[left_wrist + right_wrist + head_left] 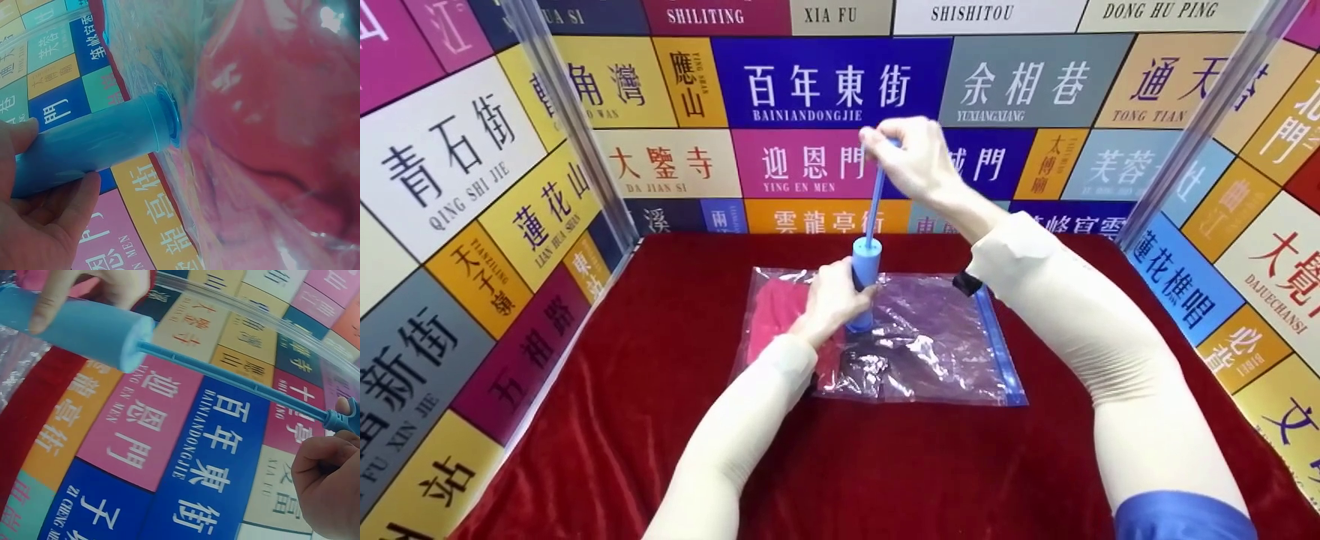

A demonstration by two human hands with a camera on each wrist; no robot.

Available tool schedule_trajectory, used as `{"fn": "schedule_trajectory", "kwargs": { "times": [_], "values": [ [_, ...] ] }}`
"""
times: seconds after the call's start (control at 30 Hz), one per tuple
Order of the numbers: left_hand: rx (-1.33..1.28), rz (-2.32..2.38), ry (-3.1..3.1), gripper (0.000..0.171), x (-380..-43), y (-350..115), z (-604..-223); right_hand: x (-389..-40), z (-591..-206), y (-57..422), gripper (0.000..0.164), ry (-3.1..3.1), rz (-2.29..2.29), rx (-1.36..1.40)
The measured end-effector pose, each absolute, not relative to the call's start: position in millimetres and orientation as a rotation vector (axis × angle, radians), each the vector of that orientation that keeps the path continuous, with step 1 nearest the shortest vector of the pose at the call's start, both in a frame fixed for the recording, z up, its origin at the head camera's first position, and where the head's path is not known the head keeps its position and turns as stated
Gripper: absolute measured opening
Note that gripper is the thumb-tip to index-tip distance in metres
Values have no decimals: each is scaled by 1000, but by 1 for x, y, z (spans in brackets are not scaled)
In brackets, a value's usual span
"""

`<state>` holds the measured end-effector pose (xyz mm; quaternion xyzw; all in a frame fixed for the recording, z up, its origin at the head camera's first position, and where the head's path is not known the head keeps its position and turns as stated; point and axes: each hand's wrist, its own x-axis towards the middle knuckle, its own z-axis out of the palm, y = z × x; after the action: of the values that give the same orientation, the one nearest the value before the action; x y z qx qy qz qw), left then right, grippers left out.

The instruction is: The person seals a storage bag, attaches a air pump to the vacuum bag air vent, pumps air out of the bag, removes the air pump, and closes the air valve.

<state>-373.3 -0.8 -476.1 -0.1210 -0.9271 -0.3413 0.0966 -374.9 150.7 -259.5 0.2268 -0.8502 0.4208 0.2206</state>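
Note:
A blue hand pump (865,262) stands nearly upright on a clear zip storage bag (937,345), its lower end meeting a round valve (169,115) on the bag. My left hand (836,296) grips the pump's barrel. Above it, my right hand (911,154) holds the handle of the pump's thin rod (236,382), which is drawn far out of the barrel. Inside the bag, toward its left side, lies folded pinkish-red cloth (281,101). The plastic looks loose and wrinkled around the valve.
Dark red velvet cloth (645,435) covers the table under the bag. A blue zip strip (997,341) runs along the bag's right edge. Panels with colourful printed signs (832,82) stand behind and at both sides, with clear posts (585,135) at the corners.

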Motion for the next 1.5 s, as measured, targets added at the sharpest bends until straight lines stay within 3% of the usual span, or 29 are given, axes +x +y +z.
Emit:
{"fn": "schedule_trajectory", "kwargs": {
  "times": [0.67,1.0,1.5],
  "values": [
    [-369,-1045,-2733,39,-374,-1,-478,-374,-246,152,40,-2336,1145,584],
    [-346,-1077,-2745,39,-373,-3,-477,-373,-244,144,48,-2486,1037,543],
    [-385,-983,-2702,37,-374,-1,-477,-382,-269,144,45,-2721,899,639]
  ]
}}
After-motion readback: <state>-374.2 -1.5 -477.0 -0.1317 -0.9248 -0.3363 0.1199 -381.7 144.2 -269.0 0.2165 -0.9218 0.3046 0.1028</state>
